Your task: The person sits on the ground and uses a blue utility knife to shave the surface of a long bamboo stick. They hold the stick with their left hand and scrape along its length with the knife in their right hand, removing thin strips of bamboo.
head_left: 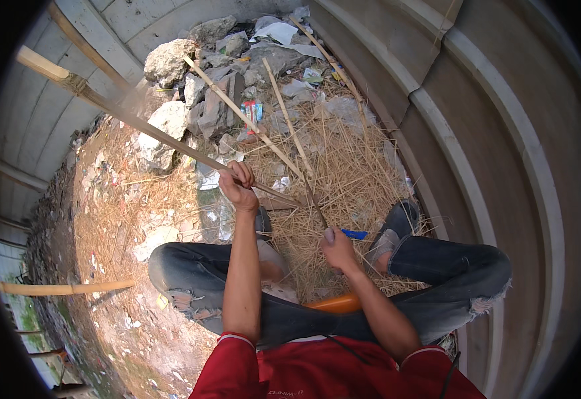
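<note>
My left hand (238, 186) is closed around a long split bamboo pole (137, 124), close to its near end. The pole slants from the upper left down to the middle, with its near end low over the straw between my feet. My right hand (338, 249) grips a knife; its thin dark blade (318, 209) points up and away from me, its tip close to the near ends of two bamboo strips. One strip (242, 117) leans over the rocks; the other strip (284, 106) lies to its right. My right fingers hide the knife's handle.
Straw shavings (344, 159) cover the ground before my feet. Rocks (169, 61) and litter pile up beyond. A corrugated metal wall (503, 146) curves close on the right. Something blue (355, 234) lies by my right hand; an orange object (334, 304) is beneath my legs.
</note>
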A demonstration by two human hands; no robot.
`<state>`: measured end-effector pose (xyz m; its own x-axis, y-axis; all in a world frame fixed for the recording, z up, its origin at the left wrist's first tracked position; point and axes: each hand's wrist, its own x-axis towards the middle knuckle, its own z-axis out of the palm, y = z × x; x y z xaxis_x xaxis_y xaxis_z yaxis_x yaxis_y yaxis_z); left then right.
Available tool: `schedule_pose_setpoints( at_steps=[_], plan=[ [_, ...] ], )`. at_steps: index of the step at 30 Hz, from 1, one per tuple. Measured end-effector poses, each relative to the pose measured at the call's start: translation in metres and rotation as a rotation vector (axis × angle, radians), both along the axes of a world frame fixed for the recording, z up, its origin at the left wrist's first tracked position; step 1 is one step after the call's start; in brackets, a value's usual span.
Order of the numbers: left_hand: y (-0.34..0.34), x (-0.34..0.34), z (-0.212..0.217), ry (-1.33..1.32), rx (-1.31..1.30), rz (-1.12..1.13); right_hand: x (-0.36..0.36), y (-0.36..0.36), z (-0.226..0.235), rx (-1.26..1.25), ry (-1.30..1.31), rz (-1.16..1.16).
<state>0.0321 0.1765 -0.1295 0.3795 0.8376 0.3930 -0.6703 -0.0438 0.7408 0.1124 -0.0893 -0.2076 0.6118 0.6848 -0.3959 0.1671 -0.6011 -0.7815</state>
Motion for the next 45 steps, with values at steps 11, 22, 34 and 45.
schedule_pose_setpoints(
  at_steps=[11, 22, 34, 45],
  plan=[
    [0.002, 0.011, 0.018, 0.250, 0.023, -0.427, -0.015, 0.004, 0.070, 0.513, 0.002, -0.191],
    [-0.011, 0.029, -0.006, 0.339, -0.028, -0.263, -0.041, 0.001, 0.010, 0.265, -0.049, -0.036],
    [-0.005, 0.026, 0.006, 0.249, 0.023, -0.144, -0.016, 0.015, 0.051, 0.480, 0.302, -0.310],
    [-0.004, 0.020, -0.011, 0.286, 0.028, -0.034, -0.071, -0.025, -0.047, -0.019, 0.198, -0.081]
  ],
)
